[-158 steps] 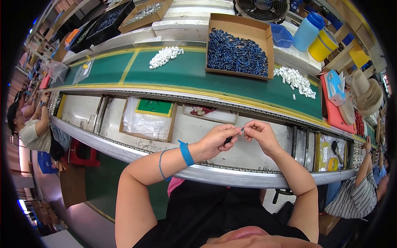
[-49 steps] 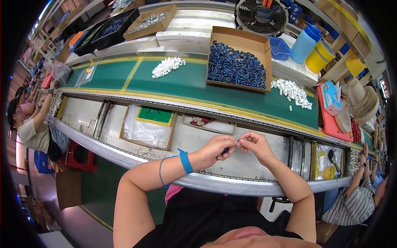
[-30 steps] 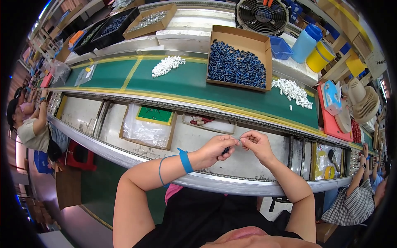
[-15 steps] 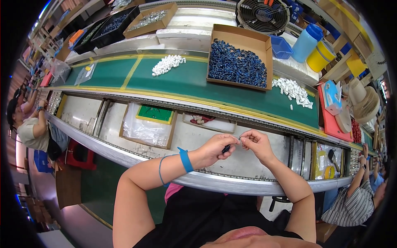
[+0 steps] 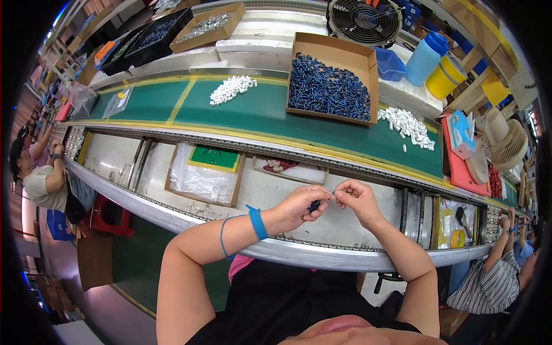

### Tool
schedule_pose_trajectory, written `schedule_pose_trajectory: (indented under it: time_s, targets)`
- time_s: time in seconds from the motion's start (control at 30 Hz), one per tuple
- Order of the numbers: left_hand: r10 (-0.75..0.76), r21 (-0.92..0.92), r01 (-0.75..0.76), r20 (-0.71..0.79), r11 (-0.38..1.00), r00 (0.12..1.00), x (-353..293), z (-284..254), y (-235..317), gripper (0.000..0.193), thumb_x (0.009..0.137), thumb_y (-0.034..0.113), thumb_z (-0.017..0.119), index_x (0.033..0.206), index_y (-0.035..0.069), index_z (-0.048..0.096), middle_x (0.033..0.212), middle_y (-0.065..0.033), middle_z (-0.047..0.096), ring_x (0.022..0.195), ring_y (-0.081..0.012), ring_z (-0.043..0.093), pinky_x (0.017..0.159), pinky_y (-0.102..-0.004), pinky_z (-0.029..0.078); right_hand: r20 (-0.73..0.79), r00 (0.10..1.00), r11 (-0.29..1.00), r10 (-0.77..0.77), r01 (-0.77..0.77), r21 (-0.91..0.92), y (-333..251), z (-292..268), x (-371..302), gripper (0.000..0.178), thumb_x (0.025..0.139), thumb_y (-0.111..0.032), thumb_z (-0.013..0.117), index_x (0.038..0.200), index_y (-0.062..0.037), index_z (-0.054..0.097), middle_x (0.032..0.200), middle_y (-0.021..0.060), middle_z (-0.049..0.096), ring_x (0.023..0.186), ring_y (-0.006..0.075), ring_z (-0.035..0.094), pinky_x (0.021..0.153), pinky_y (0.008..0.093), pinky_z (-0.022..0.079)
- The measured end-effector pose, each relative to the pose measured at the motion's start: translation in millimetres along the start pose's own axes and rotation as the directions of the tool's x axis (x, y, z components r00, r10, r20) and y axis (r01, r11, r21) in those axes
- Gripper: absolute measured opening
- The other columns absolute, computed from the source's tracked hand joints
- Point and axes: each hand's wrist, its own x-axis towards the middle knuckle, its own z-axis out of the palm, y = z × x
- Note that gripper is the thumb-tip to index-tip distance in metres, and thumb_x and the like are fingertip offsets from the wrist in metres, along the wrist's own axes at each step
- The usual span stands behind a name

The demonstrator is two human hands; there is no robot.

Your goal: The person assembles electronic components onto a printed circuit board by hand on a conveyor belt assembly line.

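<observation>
1. The green counter [image 5: 253,121], banded with yellow tape, runs beneath the cardboard box and stretches to its left.
2. The cardboard box [image 5: 348,52], open and shallow, holds a heap of dark-blue parts [image 5: 330,89], short, slim and slightly glossy, lying in every direction.
3. Left of the cardboard box and nearer the person sits a carton [image 5: 238,183] with clear plastic and a yellow-edged green panel.
4. White pieces, short and cylindrical, form a right pile [image 5: 407,127] just beside the cardboard box and a left pile [image 5: 233,90] farther off.
5. The left hand [image 5: 299,208], nearer the person than the cardboard box, has its grip curled around several parts.
6. The right hand [image 5: 359,202], also on that near side, has its grip pinched on a tiny piece.
7. The held cluster [image 5: 314,206] looks blue-black, partly covered by fingers.
8. The tiny piece [image 5: 333,193], dark and thin, sits where both hands' fingertips meet, on the cardboard box's near side; its detail is too small to tell.
</observation>
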Motion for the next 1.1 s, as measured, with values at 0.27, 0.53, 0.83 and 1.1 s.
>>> schedule_pose_trajectory:
  time_s: [0.27, 0.53, 0.83, 1.1]
  targets:
    - [0.013, -0.017, -0.013, -0.003, 1.0, 1.0, -1.4, 0.3, 0.9, 0.017, 0.086, 0.019, 0.05, 0.088, 0.004, 0.059, 0.066, -0.001, 0.047, 0.049, -0.0093, 0.036, 0.042, -0.0211, 0.026, 0.001, 1.0, 1.0, -0.003, 0.003, 0.0, -0.6, 0.6, -0.4, 0.011, 0.084, -0.011, 0.062, 0.089, -0.0021, 0.058, 0.075, 0.0011, 0.059, 0.067, 0.0064, 0.054, 0.058, 0.0199, 0.043]
    - [0.014, -0.014, -0.014, -0.01, 1.0, 1.0, -1.6, 2.2, 1.8, 0.017, 0.086, 0.018, 0.05, 0.088, 0.004, 0.059, 0.065, -0.0011, 0.047, 0.049, -0.0094, 0.037, 0.042, -0.0212, 0.026, 0.0, 1.0, 1.0, -0.004, 0.004, 0.011, -0.6, 0.9, -0.6, 0.011, 0.084, -0.012, 0.061, 0.09, -0.0021, 0.058, 0.076, 0.0009, 0.06, 0.066, 0.0063, 0.054, 0.058, 0.0197, 0.042]
    - [0.025, -0.011, -0.025, 0.001, 1.0, 1.0, -2.5, 1.9, 2.0, 0.016, 0.086, 0.016, 0.048, 0.089, 0.004, 0.058, 0.065, -0.0014, 0.046, 0.05, -0.0096, 0.036, 0.042, -0.0213, 0.026, 0.008, 1.0, 1.0, -0.008, 0.008, 0.024, 0.4, 1.2, -0.4, 0.013, 0.085, -0.014, 0.061, 0.09, -0.0019, 0.058, 0.076, 0.0008, 0.059, 0.067, 0.0063, 0.054, 0.058, 0.0196, 0.042]
    - [0.021, -0.078, -0.024, -0.036, 0.997, 0.999, -2.9, 4.4, 3.3, 0.02, 0.089, 0.021, 0.047, 0.087, 0.003, 0.057, 0.064, -0.0008, 0.046, 0.049, -0.0092, 0.036, 0.042, -0.0212, 0.026, 0.006, 1.0, 1.0, -0.009, 0.009, 0.021, 1.2, 0.5, -0.5, 0.014, 0.085, -0.015, 0.061, 0.09, -0.0018, 0.058, 0.075, 0.0009, 0.059, 0.066, 0.0066, 0.054, 0.058, 0.0199, 0.042]
